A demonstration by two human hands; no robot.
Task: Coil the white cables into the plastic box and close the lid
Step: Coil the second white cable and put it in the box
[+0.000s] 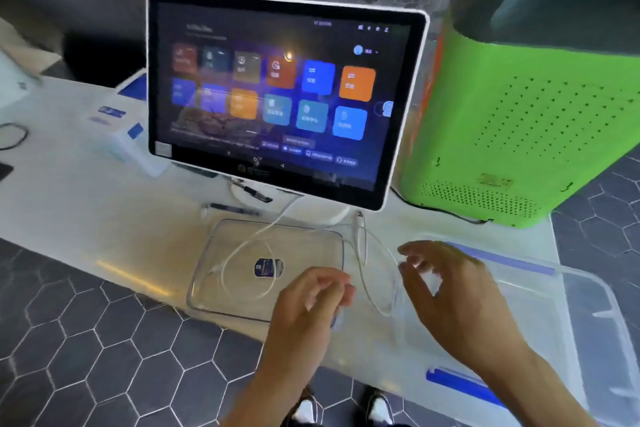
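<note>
Both hands work a loop of white cable (372, 284): left hand (308, 302) pinches it, right hand (446, 291) looks loosely curled. Cable trails over the lid (207, 274); box (588, 305) waits, nothing coiled inside yet.

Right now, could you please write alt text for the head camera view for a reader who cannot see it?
Two hands, the left hand and the right hand, handle a loop of white cable at a white counter's near edge. A clear lid lies left, an open plastic box right. Behind stand a lit touchscreen and a green perforated case.
</note>
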